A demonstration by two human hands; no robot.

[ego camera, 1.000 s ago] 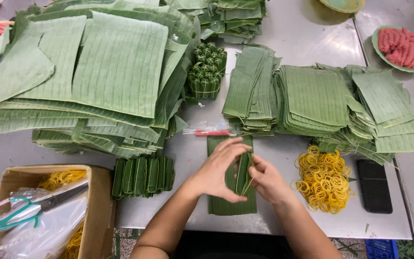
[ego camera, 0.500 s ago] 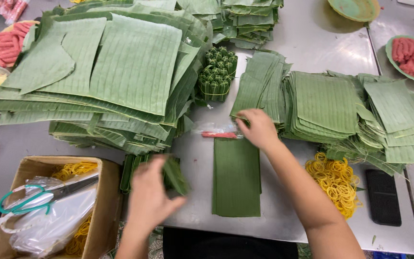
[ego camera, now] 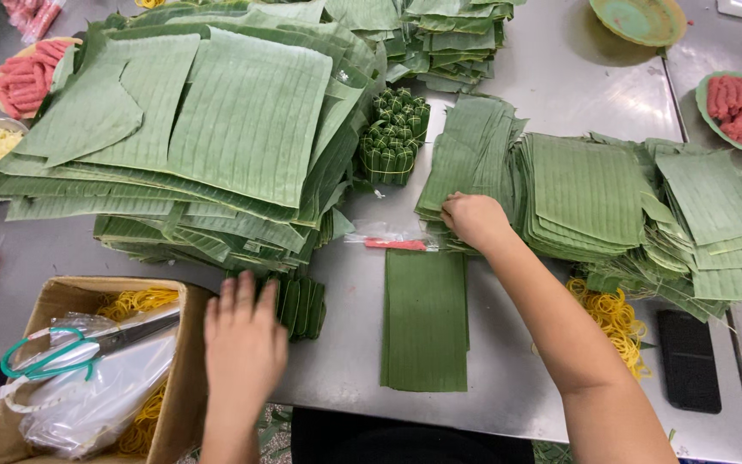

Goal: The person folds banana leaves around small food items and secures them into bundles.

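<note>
I see the steel counter (ego camera: 508,51) mostly covered: a big leaf stack (ego camera: 216,129) far left, smaller strip stacks (ego camera: 586,189) on the right. One cut strip (ego camera: 425,320) lies flat near me, centre. My hands are well apart. The right hand (ego camera: 474,219) rests curled on the near edge of the narrow stack (ego camera: 474,150), fingertips pinching at a top leaf, I judge, though I cannot tell if one is gripped. The left hand (ego camera: 245,335) lies flat, fingers spread, touching the folded bundles (ego camera: 302,305) beside the box (ego camera: 53,296). To do this well I would peel just one leaf, sliding it off without tearing along the ribs.
</note>
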